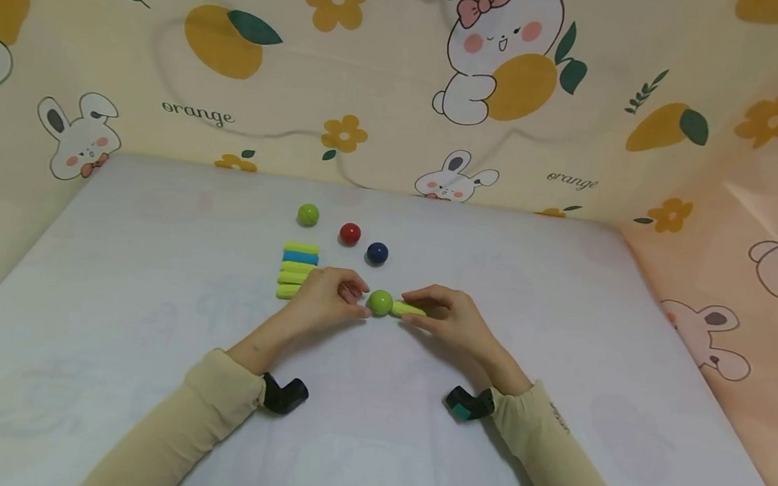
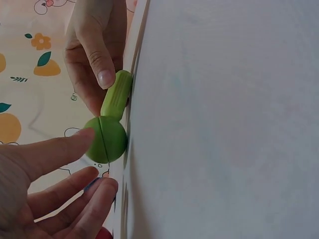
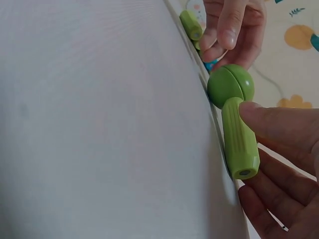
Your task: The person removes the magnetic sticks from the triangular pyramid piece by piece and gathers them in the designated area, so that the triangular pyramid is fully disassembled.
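A green ball (image 1: 380,303) with a seam round it touches one end of a short yellow-green ridged rod (image 1: 408,309) on the table. My right hand (image 1: 454,319) pinches the rod between thumb and fingers. In the right wrist view the thumb (image 3: 259,115) lies along the rod (image 3: 239,144), whose far end shows a small dark disc. Left of the ball, my left hand (image 1: 326,295) has its thumb and fingers parted round a gap. From the right wrist view, that left hand (image 3: 237,30) appears slightly apart from the ball (image 3: 231,85).
Behind the hands lie a second green ball (image 1: 307,215), a red ball (image 1: 350,233) and a dark blue ball (image 1: 378,253). Several rods in a row, including a blue rod (image 1: 301,257), lie beside my left hand, which partly covers them. A printed cloth (image 1: 386,85) stands behind the white table (image 1: 375,438).
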The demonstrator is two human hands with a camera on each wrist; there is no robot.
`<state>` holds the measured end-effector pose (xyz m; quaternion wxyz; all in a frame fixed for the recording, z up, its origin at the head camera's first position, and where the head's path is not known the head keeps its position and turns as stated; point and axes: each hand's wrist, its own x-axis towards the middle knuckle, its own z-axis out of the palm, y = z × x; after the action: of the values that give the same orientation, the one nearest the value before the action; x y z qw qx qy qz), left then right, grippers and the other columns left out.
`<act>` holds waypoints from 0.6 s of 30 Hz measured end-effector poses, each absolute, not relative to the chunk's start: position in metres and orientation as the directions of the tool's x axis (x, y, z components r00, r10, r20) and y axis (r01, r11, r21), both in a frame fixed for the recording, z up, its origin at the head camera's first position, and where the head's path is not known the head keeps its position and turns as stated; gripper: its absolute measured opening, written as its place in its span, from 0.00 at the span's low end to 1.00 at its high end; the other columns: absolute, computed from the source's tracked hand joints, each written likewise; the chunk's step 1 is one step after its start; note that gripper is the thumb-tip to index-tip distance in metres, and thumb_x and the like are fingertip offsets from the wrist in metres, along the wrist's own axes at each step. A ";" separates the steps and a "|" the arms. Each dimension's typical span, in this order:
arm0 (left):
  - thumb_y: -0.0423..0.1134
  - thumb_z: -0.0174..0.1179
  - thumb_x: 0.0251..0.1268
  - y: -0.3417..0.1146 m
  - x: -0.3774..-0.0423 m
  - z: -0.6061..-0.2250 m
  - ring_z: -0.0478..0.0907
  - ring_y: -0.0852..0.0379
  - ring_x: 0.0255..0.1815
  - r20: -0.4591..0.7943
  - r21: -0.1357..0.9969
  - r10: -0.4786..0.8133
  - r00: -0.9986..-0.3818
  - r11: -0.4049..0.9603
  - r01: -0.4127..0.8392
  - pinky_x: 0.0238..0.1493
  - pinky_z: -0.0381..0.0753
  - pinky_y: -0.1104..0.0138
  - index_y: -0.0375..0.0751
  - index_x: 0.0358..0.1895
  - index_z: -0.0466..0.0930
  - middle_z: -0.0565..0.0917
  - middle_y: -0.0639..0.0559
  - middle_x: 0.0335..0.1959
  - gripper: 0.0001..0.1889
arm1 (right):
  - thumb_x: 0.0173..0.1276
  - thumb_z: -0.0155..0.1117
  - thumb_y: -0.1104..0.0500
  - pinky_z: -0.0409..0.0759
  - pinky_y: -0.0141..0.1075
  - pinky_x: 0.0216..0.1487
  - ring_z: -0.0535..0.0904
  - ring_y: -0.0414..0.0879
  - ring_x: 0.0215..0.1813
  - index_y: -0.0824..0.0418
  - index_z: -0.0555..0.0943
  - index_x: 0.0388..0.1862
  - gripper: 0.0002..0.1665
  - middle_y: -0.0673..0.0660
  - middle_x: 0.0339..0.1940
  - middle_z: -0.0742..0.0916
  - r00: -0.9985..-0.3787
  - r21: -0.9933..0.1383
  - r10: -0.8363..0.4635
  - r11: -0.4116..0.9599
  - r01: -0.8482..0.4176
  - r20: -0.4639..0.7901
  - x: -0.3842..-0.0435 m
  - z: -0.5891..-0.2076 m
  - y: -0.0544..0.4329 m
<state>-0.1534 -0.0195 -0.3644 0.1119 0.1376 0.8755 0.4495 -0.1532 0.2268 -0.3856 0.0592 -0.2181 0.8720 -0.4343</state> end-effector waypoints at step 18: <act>0.37 0.72 0.51 -0.007 -0.158 -0.375 0.78 0.59 0.33 -0.016 0.846 0.391 -0.920 0.495 0.196 0.38 0.77 0.70 0.35 0.48 0.82 0.84 0.46 0.35 0.20 | 0.59 0.71 0.64 0.78 0.46 0.57 0.83 0.53 0.49 0.64 0.84 0.46 0.15 0.60 0.43 0.87 -0.902 -0.826 -0.424 0.477 -0.301 0.084 -0.156 -0.389 0.226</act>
<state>-0.1579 -0.0072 -0.3754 0.1037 0.1710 0.8584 0.4724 -0.1556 0.2261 -0.3890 0.0661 -0.2116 0.8568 -0.4657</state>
